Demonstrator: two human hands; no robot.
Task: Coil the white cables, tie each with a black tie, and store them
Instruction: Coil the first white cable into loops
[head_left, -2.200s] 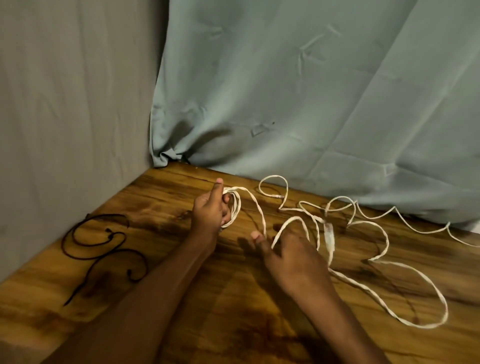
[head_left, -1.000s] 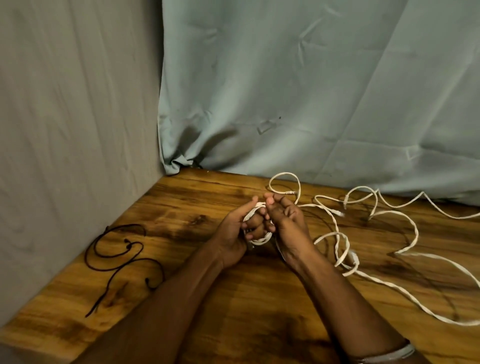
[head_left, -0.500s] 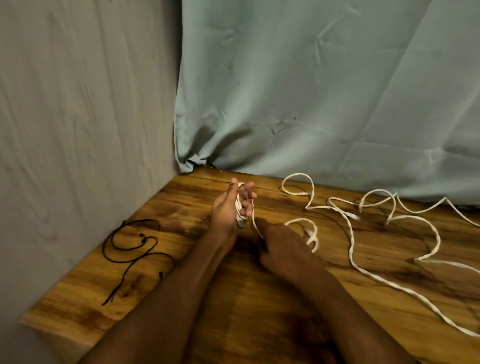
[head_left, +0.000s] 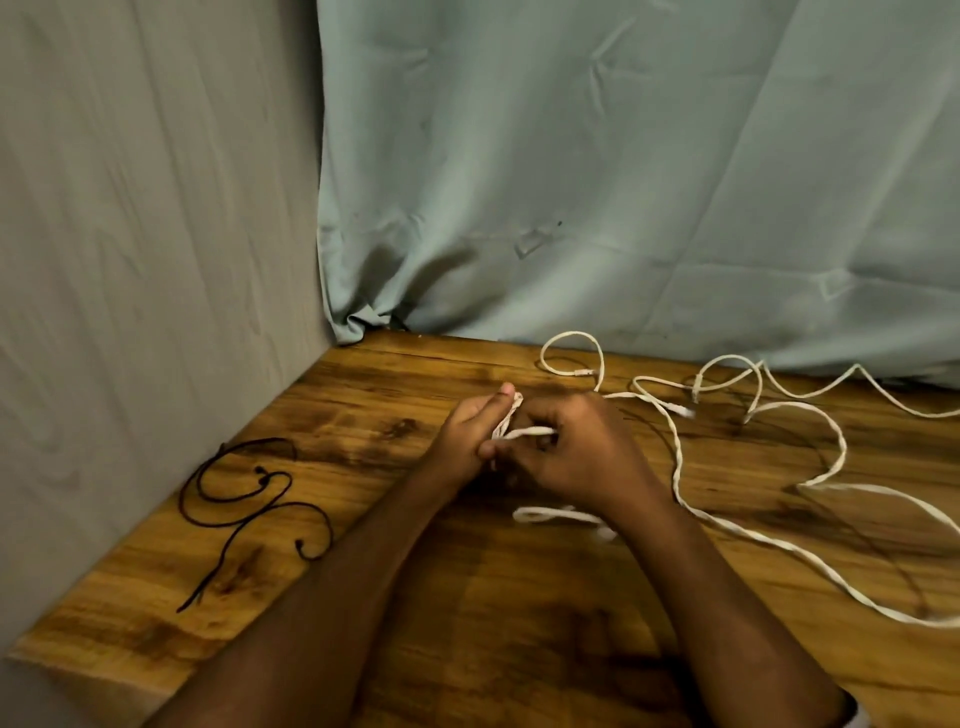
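1. Head view: looking down on a wooden table (head_left: 467, 597) set into a corner, grey wall (head_left: 130, 260) at left, pale green curtain (head_left: 623, 182) hanging behind.
2. Gripping a small bundle of coiled white cable (head_left: 675, 467) in the left hand (head_left: 467, 431), thumb raised, fingers curled round the loops; coil itself mostly hidden between the two hands at mid-table.
3. Pinching a strand of the same cable in the right hand (head_left: 576, 447), pressed close against the left; feeding across the coil.
4. Trailing loose loops away rightward over the tabletop, running off the frame's edge; one short loop lying under the right wrist.
5. Lying uncoiled near the left wall, well apart from both hands: black ties (head_left: 249, 499).
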